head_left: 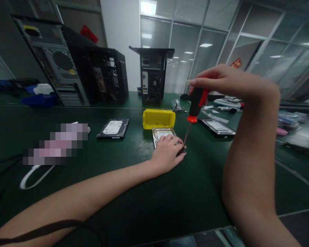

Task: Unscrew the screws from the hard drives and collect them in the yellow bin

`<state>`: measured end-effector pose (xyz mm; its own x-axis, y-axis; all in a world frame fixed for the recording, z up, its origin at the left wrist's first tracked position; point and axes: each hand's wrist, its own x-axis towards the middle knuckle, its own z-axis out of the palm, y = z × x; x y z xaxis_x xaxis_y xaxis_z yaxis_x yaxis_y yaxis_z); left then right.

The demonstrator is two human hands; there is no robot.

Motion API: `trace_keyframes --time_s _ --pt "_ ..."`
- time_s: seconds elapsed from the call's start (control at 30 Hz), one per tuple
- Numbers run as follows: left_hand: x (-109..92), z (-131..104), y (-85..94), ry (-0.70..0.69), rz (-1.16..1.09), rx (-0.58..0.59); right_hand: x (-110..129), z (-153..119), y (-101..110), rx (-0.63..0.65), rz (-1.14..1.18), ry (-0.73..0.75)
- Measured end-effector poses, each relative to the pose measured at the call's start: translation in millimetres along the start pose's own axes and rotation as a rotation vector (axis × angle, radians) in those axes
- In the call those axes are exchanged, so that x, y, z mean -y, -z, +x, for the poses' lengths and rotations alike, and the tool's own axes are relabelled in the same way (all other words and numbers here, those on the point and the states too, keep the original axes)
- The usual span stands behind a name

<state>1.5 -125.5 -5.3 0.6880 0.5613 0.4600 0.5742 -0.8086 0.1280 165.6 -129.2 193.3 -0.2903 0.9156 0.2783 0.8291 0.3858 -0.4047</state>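
My right hand (213, 80) is closed round the red and black handle of a screwdriver (195, 103), which points downward. Its tip meets the near right corner of a hard drive (161, 131) lying on the green table (134, 192). Over that same drive lies my left hand (167, 152), fingers bent and holding it, with thumb and index finger close to the tip. The fingers cover much of the drive, and whatever sits under the tip is too small to make out. Just behind the drive stands a yellow tray (159, 119).
Other hard drives lie to the left (113, 128) and right (218, 128). Computer cases (67, 61) stand along the back. A blurred pinkish object (58, 144) with a white strap is at left. Another screwdriver (298, 148) and a small clear bag (176, 104) are on the table.
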Motion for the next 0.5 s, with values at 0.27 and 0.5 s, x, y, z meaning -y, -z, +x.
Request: trace_keyframes --time_s 0.27,0.5 --pt "2.2 -1.1 -1.1 -0.014 0.003 0.004 -5.2 -12.3 5.3 -0.304 -0.059 0.059" --pt "2.5 -0.8 -2.5 -0.011 0.001 -0.018 2.0 -9.4 2.5 -0.268 -0.056 0.059"
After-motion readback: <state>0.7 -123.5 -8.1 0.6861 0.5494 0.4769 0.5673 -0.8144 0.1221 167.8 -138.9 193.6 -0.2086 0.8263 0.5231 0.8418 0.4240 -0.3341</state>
